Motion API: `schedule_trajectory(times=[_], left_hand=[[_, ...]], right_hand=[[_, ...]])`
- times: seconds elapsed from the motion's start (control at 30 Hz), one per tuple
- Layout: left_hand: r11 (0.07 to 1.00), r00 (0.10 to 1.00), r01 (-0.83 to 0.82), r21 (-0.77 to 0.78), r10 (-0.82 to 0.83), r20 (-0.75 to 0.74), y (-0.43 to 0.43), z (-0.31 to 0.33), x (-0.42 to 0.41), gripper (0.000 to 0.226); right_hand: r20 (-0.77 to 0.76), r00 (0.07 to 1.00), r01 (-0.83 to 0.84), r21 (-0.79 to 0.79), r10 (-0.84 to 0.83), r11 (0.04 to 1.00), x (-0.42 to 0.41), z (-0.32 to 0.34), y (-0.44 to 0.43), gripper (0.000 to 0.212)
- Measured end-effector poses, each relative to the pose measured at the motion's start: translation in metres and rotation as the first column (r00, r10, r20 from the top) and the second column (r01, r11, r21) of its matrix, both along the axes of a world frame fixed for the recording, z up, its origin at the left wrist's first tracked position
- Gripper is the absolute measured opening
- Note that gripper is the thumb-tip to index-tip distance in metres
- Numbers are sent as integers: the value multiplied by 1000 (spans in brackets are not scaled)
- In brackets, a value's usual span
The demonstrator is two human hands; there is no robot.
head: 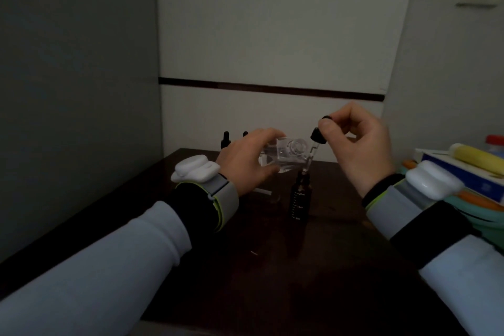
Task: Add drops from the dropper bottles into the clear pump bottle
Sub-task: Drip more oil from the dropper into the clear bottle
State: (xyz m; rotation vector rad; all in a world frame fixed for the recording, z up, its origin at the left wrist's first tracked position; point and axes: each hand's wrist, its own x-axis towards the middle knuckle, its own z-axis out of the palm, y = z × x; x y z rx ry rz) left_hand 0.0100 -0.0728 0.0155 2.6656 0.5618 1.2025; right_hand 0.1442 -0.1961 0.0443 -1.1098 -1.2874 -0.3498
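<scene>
My left hand (pixel 248 161) holds the clear pump bottle (pixel 289 154) tilted, its open neck facing me, above the dark table (pixel 327 254). My right hand (pixel 357 142) pinches the black rubber bulb of a dropper (pixel 317 135). The dropper's glass tube (pixel 311 158) hangs down beside the clear bottle's right edge, its tip just over the open neck of a dark dropper bottle (pixel 300 196) with white scale marks that stands upright on the table. Two more black dropper tops (pixel 225 139) show behind my left hand at the table's back.
A wall stands close on the left and a white panel closes off the back. On the right sits a stack with a blue and white box (pixel 463 172), a yellow tube (pixel 474 157), a red-capped jar (pixel 495 142) and teal and orange items.
</scene>
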Motion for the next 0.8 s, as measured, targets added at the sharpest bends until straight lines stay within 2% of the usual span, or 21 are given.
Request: schedule_trajectory(times=[0.13,0.27,0.8], left_hand=[[1000,1000,-4,17,4,-10,-1,0,0,52],[1000,1000,-12,20,12,-24,0,0,0,52],[1000,999,-16,25,17,-44,2,-1,1,51]], right_hand=[[-2,1000,0,9,0,1000,0,0,0,17],[10,1000,22,-43,-21,999,3,-1,1,30],[93,996,-4,-142,17,990,1,-2,1,28]])
